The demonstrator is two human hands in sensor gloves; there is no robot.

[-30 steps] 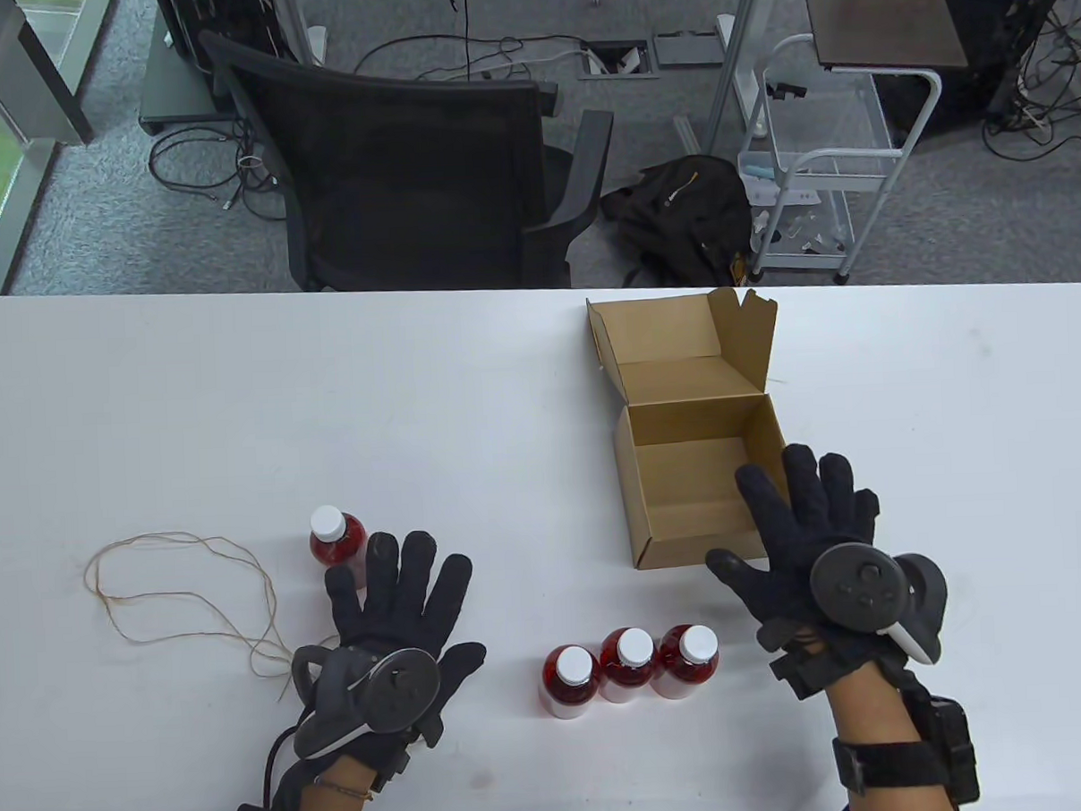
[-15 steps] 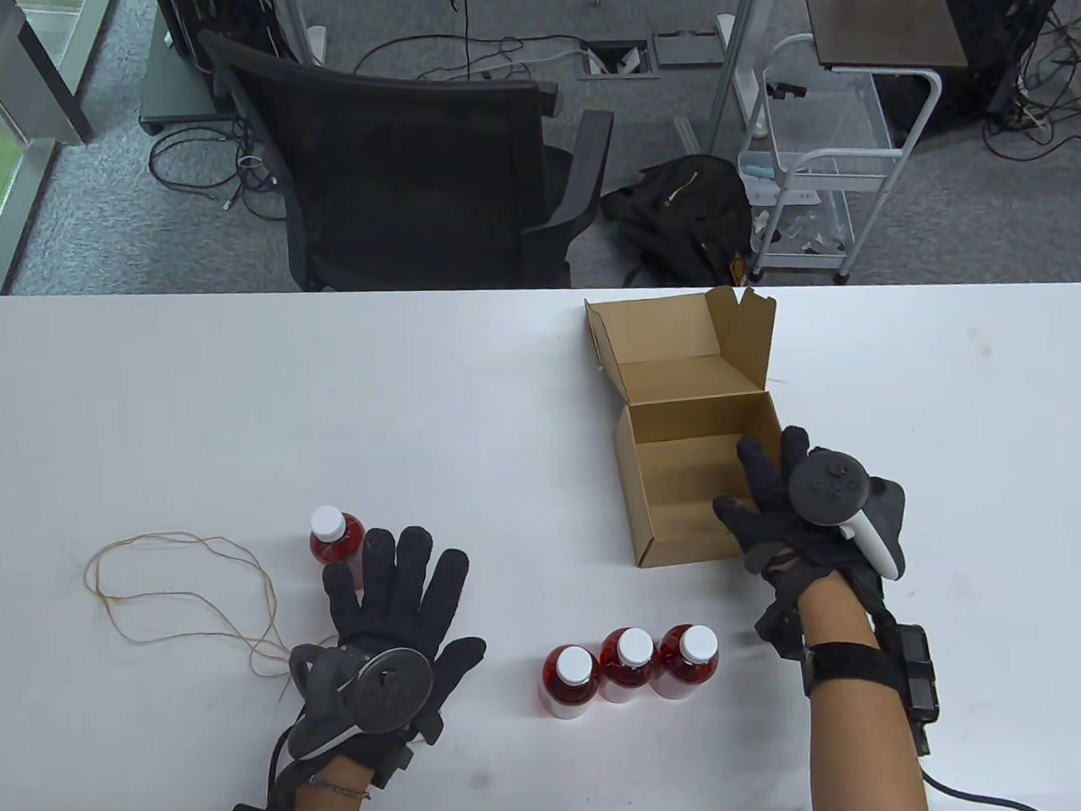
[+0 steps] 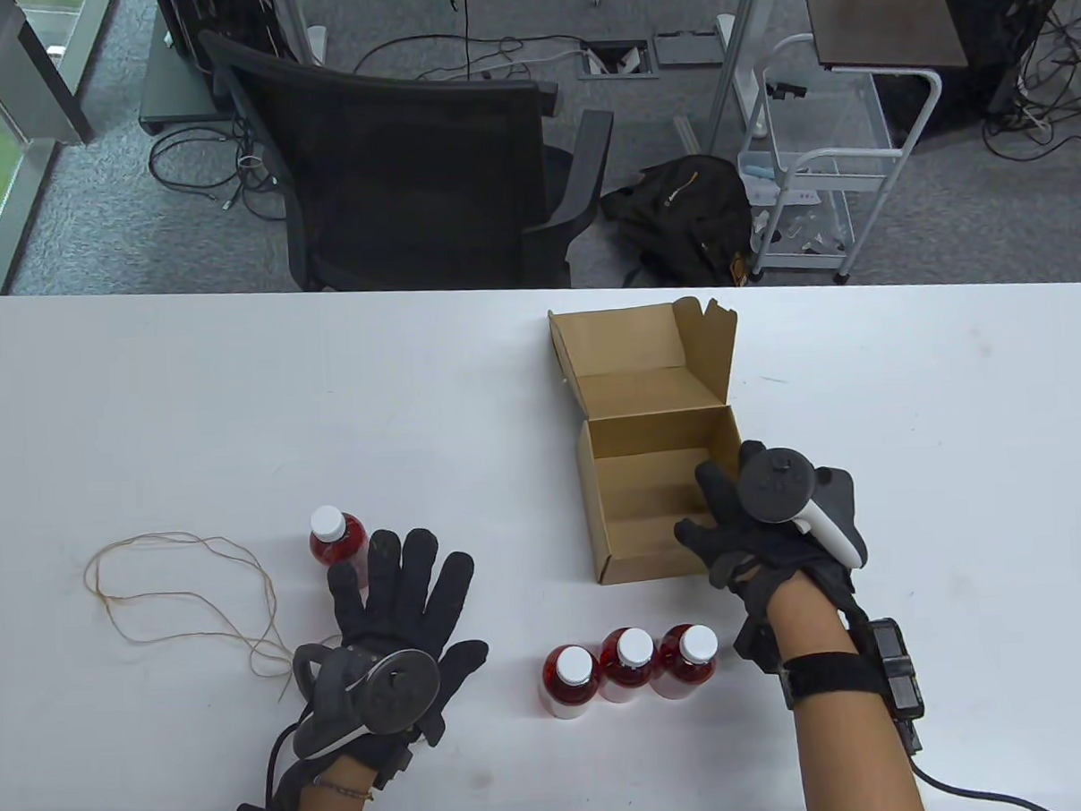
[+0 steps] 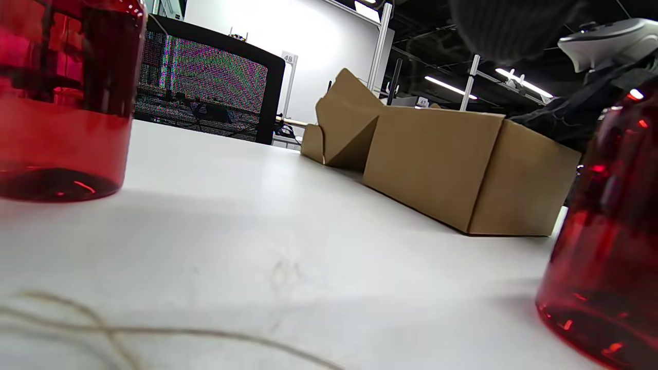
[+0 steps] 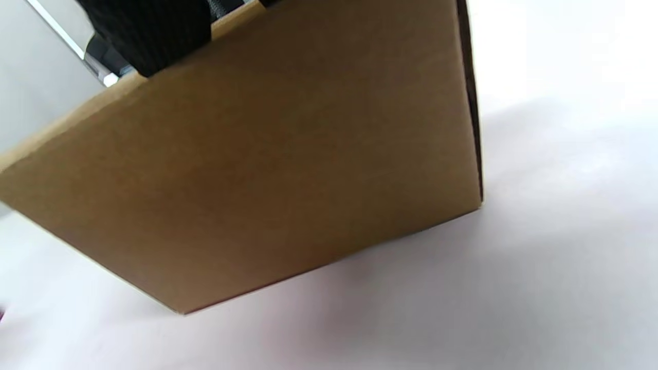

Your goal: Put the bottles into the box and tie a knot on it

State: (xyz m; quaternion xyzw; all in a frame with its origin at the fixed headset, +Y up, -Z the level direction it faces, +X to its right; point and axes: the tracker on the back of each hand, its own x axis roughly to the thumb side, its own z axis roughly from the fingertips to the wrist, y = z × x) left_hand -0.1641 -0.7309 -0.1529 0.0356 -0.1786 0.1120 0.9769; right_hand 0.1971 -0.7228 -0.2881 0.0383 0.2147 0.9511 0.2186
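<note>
— Three bottles [image 3: 630, 669] stand in a row, just in front of the box [image 3: 657, 499]. They are red with white caps, and they are the nearest things to the person.

— What is the left hand [image 3: 398, 622] doing?

— It lies flat on the table [image 3: 235, 392], far to the left of the box. Its fingers are spread out and straight. It holds nothing.

— Is there one more bottle?

— Yes. A fourth bottle [image 3: 336, 536] stands just past those fingertips, also left of the box. The string [image 3: 182, 600] lies loose even farther left.

— And the right hand [image 3: 761, 526]?

— It is at the box's near right corner. The fingers bend over the rim and the thumb sits on the front wall, so it grips the box there. The right wrist view shows a gloved finger [image 5: 149, 36] hooked over the cardboard edge.

— What is in the box?

— Nothing. It is open, and its lid [image 3: 636, 347] stands up at the far side.

— So which step is this?

— I think it is the very start: getting the box in a good place. No bottle is packed and no knot is tied.

— What comes next?

— I guess a hand must let go of the box and pick up a bottle. The row of three is closest. Each bottle should go in upright, close together, so all four fit. Then the lid must fold down before the string can go around.
</note>
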